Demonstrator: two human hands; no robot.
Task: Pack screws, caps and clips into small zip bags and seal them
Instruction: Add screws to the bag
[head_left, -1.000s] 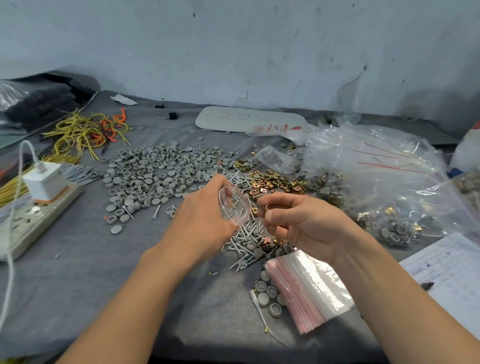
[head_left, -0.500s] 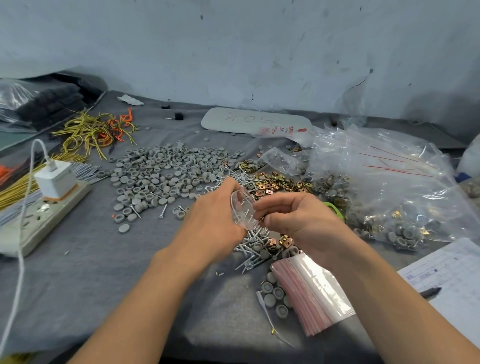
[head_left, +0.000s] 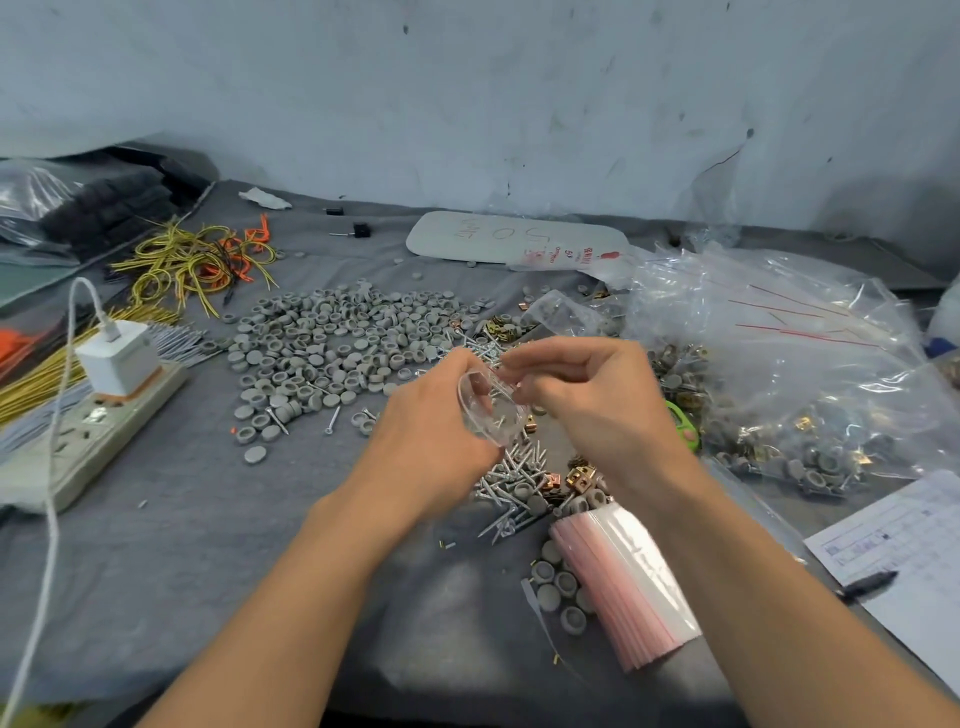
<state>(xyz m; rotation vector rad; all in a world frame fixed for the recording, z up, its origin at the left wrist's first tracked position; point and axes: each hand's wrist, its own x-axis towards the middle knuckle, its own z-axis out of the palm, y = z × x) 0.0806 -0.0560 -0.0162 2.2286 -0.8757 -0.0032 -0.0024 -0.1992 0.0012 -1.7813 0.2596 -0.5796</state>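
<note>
— How far along would you say the packing is?

— Partway, by my reckoning. On the grey-clothed table (head_left: 156, 545) the big clear sack (head_left: 779, 364) at the right already holds many small filled bags, so a good share looks done. But plenty lies loose: a wide spread of grey caps (head_left: 332, 343), a heap of screws (head_left: 514, 467) under the hands, and brass clips (head_left: 576, 478) just beside them.

— And bags to spare?

— A thick stack of empty zip bags (head_left: 628, 577) lies near the right forearm, so I judge many rounds are left.

— What of the hands?

— The left hand (head_left: 431, 431) grips the small zip bag (head_left: 491, 410), fingers curled round it, holding it above the screw heap with its mouth bowed open. The right hand (head_left: 587, 395) has its fingers curled in, tips pressed together right at that mouth; whether they pinch a part or the bag's lip, I cannot tell.

— Is anything inside?

— Something thin and pale, perhaps a screw; the plastic blurs it. This bag is not yet sealed.
</note>
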